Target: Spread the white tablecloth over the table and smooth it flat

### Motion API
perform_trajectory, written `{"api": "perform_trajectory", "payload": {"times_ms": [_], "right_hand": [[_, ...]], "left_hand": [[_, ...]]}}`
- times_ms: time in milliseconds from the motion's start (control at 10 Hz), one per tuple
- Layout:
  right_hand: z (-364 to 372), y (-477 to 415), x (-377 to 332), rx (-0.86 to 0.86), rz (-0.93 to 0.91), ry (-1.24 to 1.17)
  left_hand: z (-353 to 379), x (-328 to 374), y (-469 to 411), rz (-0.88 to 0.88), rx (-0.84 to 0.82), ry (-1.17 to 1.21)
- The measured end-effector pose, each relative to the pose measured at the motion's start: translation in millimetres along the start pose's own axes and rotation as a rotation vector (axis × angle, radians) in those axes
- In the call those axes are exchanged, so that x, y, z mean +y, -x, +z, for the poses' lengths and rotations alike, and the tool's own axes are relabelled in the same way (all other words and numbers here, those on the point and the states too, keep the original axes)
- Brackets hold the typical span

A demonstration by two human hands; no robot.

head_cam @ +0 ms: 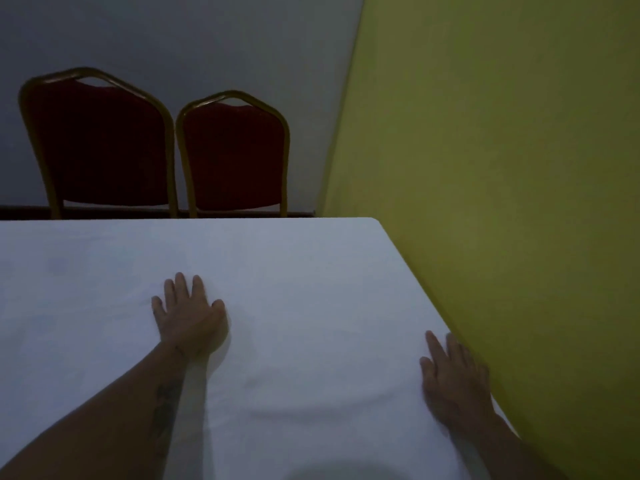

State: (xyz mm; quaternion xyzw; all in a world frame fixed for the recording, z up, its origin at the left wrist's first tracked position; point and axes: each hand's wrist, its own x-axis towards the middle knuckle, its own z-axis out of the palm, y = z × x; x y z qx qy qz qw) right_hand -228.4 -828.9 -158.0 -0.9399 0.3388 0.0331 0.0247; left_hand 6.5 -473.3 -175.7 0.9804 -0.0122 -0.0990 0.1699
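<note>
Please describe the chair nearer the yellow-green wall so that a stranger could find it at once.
Look past the far edge of the white tablecloth, where two red chairs with gold frames stand side by side. It is the right chair, next to the yellow-green wall; its back looks smaller and lower than the left chair.

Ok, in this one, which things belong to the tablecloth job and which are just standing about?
Job: white tablecloth; left hand, flat on it; right hand, flat at its edge.
Standing about: red chair by the corner; second red chair; yellow-green wall.
</note>
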Motion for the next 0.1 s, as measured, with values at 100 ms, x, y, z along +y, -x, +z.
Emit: {"api": "perform_trajectory", "payload": {"times_ms": [100], "right_hand": [[-22.0, 4.9, -1.4, -0.084, 0.034, 0.041]], "left_hand": [[-22.7, -1.0, 2.6, 0.070, -0.097, 0.082]]}}
